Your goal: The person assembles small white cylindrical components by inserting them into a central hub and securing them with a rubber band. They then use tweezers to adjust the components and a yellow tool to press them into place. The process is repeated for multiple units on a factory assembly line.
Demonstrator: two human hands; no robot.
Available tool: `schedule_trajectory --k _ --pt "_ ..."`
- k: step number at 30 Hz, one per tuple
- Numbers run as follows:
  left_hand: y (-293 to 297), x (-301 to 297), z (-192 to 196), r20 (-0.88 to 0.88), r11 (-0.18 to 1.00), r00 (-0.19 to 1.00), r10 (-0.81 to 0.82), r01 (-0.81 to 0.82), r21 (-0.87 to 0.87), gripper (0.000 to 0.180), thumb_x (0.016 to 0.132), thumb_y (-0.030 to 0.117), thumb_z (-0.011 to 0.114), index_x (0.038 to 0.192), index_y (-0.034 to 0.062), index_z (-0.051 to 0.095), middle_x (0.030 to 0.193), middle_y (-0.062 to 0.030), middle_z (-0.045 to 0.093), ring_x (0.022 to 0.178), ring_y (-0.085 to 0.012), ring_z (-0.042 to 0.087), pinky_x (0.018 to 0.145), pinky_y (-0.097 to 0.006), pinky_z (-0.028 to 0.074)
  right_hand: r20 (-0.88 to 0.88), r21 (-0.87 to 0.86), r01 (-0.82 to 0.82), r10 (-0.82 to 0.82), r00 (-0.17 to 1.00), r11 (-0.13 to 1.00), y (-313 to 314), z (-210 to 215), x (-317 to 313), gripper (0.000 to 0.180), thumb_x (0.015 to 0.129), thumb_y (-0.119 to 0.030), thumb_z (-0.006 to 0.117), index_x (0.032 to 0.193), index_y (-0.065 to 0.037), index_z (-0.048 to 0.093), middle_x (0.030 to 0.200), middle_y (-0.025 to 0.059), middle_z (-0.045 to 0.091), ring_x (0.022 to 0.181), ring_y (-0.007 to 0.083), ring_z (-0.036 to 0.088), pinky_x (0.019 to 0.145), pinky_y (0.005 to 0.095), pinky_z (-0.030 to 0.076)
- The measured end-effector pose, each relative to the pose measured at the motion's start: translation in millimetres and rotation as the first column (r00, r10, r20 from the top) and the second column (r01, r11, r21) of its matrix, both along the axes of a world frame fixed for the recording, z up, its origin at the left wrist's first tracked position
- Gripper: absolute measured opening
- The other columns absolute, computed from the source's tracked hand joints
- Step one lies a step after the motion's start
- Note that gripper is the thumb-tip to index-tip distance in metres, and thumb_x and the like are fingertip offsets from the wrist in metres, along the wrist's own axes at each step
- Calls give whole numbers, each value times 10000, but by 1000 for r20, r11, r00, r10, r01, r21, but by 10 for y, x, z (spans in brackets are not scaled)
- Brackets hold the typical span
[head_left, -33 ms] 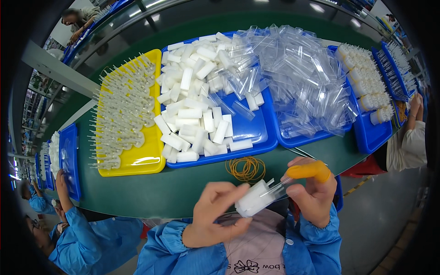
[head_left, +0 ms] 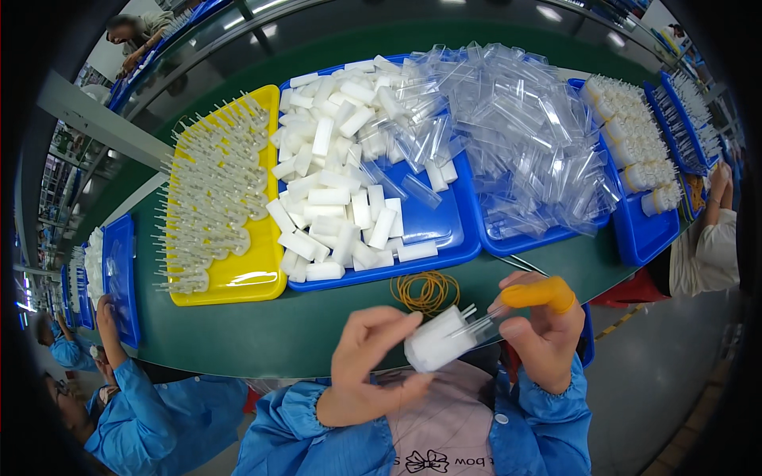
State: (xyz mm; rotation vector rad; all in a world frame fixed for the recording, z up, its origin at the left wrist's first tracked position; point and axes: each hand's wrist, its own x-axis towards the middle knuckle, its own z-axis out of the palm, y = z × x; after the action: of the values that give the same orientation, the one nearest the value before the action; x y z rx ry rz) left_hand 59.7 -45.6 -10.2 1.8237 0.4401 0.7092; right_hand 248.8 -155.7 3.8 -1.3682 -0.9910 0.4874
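Your right grip (head_left: 548, 333) is narrowed on the clear strips (head_left: 479, 324), with an orange cover (head_left: 540, 295) on one finger. The strips jut from the white bundle (head_left: 439, 341), which you have tilted at lower centre of the frame. Your left grip (head_left: 357, 377) is spread wide around the bundle's other end; whether its fingertips touch, you cannot tell from here.

Just above the bundle lies a loose coil of yellowish rubber bands (head_left: 426, 292), closest to your work on the green surface (head_left: 238, 341). Near your right fingers, a thin metal tool (head_left: 520, 264) sticks out by the tray edge.

Beyond these, trays wall off the middle of the frame. A blue tray (head_left: 432, 238) at centre holds your heaped white blocks (head_left: 329, 196), and some clear sleeves (head_left: 524, 127) spill over them from the piled tray to the right. Left of centre, a yellow tray (head_left: 254, 289) carries rows of white stemmed pieces (head_left: 214, 190). At right, another blue tray (head_left: 635, 234) holds banded white bundles (head_left: 631, 131).

Farther out, a grey beam (head_left: 111, 131) slants across the upper left, and a co-worker in blue (head_left: 167, 412) sits at lower left.
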Motion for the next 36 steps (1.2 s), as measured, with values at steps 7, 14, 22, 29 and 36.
schedule_trajectory --k 7,14,22,29,36 --pt "16 13 -261 143 856 989 25 53 -514 465 720 -33 726 1163 -39 583 1201 -154 477 1036 -222 555 896 -329 473 13 -54 62 -62 998 997 -54 -47 1 244 779 -151 707 945 4 621 881 114 640 864 228 581 841 370 448" --pt "17 28 -221 287 551 955 75 200 -810 433 803 -45 661 1211 -71 520 1222 -136 466 1081 -213 544 947 -325 454 319 -22 131 -117 941 991 -65 -46 36 207 740 -127 717 894 -13 637 891 104 634 852 247 575 854 405 438" --pt "-9 -8 -270 319 699 948 -11 236 -675 427 768 -53 701 1163 -68 541 1190 -145 479 1084 -213 547 944 -333 467 259 22 116 -118 959 993 -93 -45 -189 208 688 -108 751 856 -34 651 849 73 629 819 231 582 891 466 408" --pt "-55 -44 -275 327 700 945 -17 245 -671 414 761 -34 717 1142 -58 558 1183 -148 482 1073 -217 555 953 -342 467 268 55 128 -138 953 990 -74 -89 -320 217 671 -109 769 843 -27 666 840 71 624 803 234 574 876 463 421" --pt "72 -106 -266 327 690 943 61 197 -696 407 745 -110 665 1131 -76 544 1164 -135 500 1074 -211 557 952 -350 455 337 -48 -6 22 941 999 110 28 -228 213 695 -90 744 892 -40 683 859 76 636 792 236 592 859 396 434"
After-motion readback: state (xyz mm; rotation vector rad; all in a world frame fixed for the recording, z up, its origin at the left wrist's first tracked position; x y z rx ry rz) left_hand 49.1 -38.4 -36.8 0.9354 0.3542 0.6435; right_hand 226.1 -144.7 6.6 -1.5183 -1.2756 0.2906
